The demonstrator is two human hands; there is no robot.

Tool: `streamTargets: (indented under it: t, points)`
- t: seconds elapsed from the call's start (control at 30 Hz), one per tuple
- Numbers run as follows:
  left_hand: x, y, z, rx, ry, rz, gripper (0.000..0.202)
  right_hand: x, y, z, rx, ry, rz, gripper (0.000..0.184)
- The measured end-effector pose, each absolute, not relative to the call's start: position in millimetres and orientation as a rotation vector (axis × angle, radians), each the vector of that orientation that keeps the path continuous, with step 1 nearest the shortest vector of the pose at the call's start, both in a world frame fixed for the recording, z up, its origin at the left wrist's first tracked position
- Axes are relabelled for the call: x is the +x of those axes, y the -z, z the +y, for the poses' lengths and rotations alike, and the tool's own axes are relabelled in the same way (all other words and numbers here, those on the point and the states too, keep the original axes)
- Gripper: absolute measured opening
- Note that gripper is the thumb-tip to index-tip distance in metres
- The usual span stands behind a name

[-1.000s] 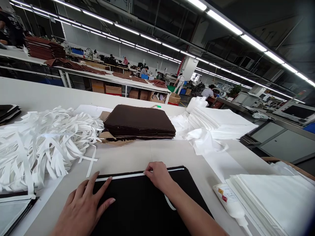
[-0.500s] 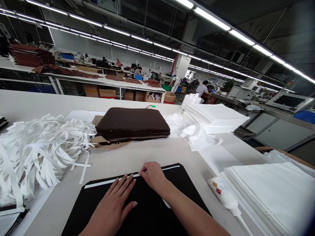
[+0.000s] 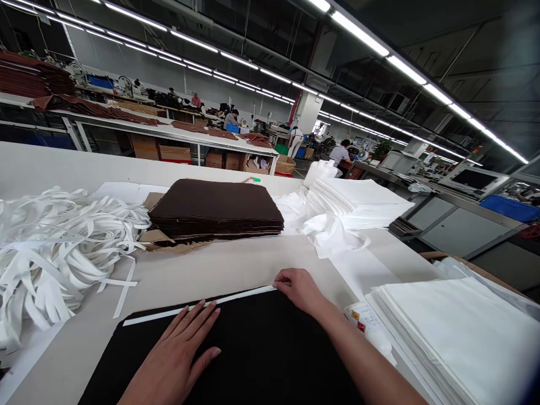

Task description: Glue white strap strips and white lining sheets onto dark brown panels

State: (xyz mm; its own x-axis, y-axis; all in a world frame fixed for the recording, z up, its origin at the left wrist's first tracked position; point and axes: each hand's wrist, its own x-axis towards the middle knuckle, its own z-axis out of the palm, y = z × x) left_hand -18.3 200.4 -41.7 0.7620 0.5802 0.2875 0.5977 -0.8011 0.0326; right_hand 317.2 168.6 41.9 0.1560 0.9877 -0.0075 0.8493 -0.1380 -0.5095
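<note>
While the left hand (image 3: 179, 349) lies flat, fingers extended onto the white strip (image 3: 247, 294), the right hand (image 3: 297, 289) pinches it farther right; the hands are apart. For a sound result, light, even tension and firm fingertip pressure should prevent wrinkles. The strip lies along the far edge of the black panel (image 3: 261, 349) on the surface (image 3: 169, 278). Its long axis runs left to right, the right-hand portion angling slightly away from the person.
</note>
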Motion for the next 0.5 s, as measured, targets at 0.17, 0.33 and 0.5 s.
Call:
streamTargets:
  t: [0.17,0.33,0.5]
  points:
    - [-17.9,46.7,201.1,-2.925,0.503,-0.999,0.074,327.2,-36.3,163.0,-2.095,-0.433,-1.761,0.014]
    - [-20.0,51.4,202.4,-2.918,0.557,-0.999,0.076,322.2,-26.6,163.3,-2.123,-0.392,-1.767,0.013]
    - [-8.9,49.3,204.6,-2.896,0.589,-1.057,0.070,322.2,-23.1,164.2,-2.134,-0.380,-1.753,0.013]
